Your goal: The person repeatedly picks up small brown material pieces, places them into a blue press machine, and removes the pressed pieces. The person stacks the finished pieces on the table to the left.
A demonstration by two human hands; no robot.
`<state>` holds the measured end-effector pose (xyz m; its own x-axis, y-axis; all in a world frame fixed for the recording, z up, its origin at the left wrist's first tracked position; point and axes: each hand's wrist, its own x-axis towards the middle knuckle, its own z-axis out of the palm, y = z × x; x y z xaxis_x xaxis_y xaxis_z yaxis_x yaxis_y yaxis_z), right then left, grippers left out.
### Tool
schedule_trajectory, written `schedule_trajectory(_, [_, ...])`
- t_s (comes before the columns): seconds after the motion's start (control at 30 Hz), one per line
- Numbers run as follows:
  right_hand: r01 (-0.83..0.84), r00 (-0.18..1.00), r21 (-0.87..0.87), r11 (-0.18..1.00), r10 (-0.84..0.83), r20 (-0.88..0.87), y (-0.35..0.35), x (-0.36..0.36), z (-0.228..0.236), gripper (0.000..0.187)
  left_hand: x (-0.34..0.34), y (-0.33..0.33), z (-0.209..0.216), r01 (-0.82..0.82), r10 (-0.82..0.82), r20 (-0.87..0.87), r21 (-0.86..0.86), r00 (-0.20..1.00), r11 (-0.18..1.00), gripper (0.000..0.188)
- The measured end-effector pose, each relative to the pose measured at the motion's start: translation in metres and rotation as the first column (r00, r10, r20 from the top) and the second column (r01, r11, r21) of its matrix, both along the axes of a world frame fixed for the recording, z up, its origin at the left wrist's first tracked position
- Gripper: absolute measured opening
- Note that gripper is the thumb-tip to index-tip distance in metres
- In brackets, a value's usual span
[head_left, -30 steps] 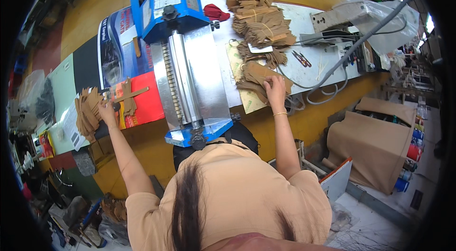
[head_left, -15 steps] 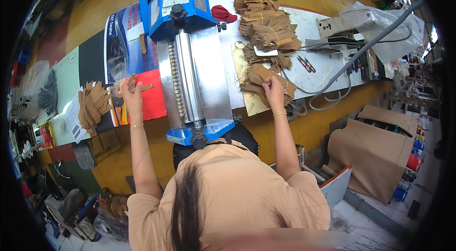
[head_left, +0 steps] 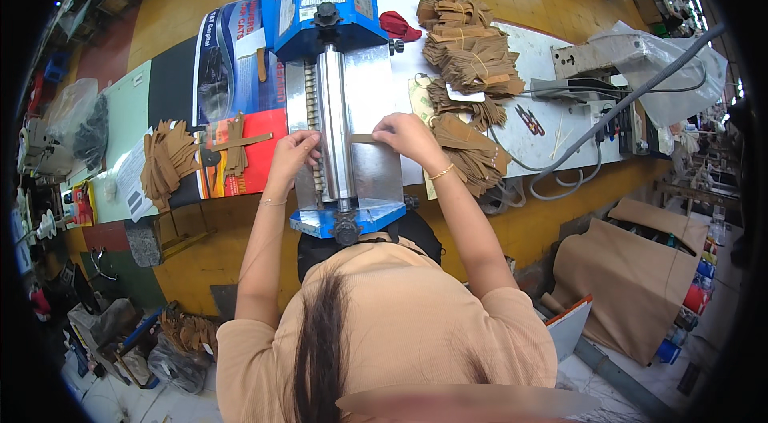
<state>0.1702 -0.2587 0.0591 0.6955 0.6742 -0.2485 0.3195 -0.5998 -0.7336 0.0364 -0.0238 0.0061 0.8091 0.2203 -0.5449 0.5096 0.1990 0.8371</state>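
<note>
A blue roller machine (head_left: 324, 31) with a shiny steel roller (head_left: 336, 127) stands in front of me. To the right of the roller, my right hand (head_left: 410, 140) pinches the outer end of a short brown strip (head_left: 364, 138), which lies across the metal plate with its other end at the roller. My left hand (head_left: 293, 157) is at the roller's left side, its fingers curled together by the row of small rings; whatever they hold is hidden. Left of that hand, several brown strips (head_left: 236, 145) lie crossed on a red printed sheet (head_left: 264, 171).
Bundles of brown pieces (head_left: 472, 59) lie on the table's right side, with a loose fan of them (head_left: 472, 155) nearer me. Another brown pile (head_left: 170, 159) sits at the left. Small snips (head_left: 530, 121), a grey hose (head_left: 640, 91) and a red cloth (head_left: 398, 25) are also there.
My right hand has moved left from the brown pile to the roller, bringing a strip. My left hand has moved right, away from the strips on the red sheet, which now lie there.
</note>
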Motion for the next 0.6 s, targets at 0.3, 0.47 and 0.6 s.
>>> schedule_trajectory(0.3, [-0.028,0.999,-0.01,1.0,0.028,0.022,0.012,-0.002,-0.01,0.017,0.001,-0.004,0.004,-0.027,0.023,-0.047,-0.072,0.999,0.997,0.027])
schedule_trajectory(0.47, [0.168,0.981,-0.01,0.986,-0.168,-0.098,-0.031,0.004,-0.005,0.017,0.0,-0.001,0.009,-0.121,0.113,-0.056,-0.177,0.992,0.977,0.026])
schedule_trajectory(0.6, [0.338,0.941,0.016,0.941,-0.338,-0.033,-0.076,0.006,-0.014,0.018,-0.004,0.008,0.002,-0.108,0.108,-0.013,-0.11,0.994,0.988,0.022])
